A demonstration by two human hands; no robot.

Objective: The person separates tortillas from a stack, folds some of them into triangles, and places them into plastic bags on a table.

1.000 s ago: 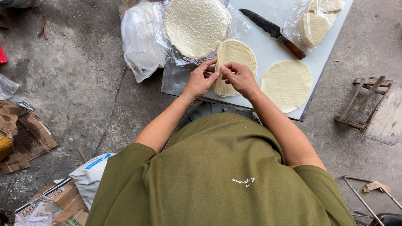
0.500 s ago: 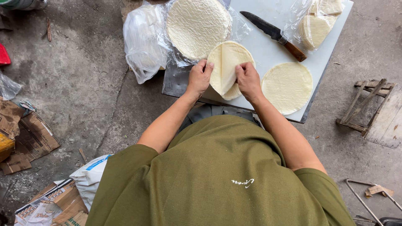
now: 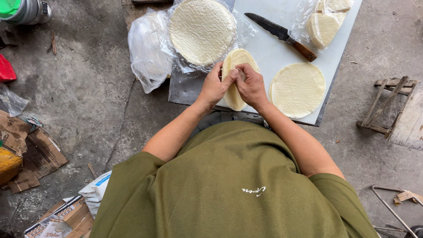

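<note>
Person in an olive shirt (image 3: 229, 185) leans over a white board (image 3: 282, 48) laid on a concrete floor (image 3: 88, 88). Both hands meet at the board's near edge. Left hand (image 3: 214, 86) and right hand (image 3: 250, 84) pinch a folded wrapper (image 3: 235, 66), thin, pale, round-edged, which lies on the board near its near left corner; the fingertips press together along the fold, thumbs touching. A second wrapper (image 3: 297, 89), flat and open, sits just beside the right hand toward the board's near right corner. Further up, a knife (image 3: 282, 35) with a wooden handle lies slantwise mid-board. At the far left edge, a stack of wrappers (image 3: 202, 30) rests in clear plastic. At the far right corner, a smaller bagged stack (image 3: 325, 24). Off the board to the left, a crumpled plastic bag (image 3: 147, 53) on the floor
</note>
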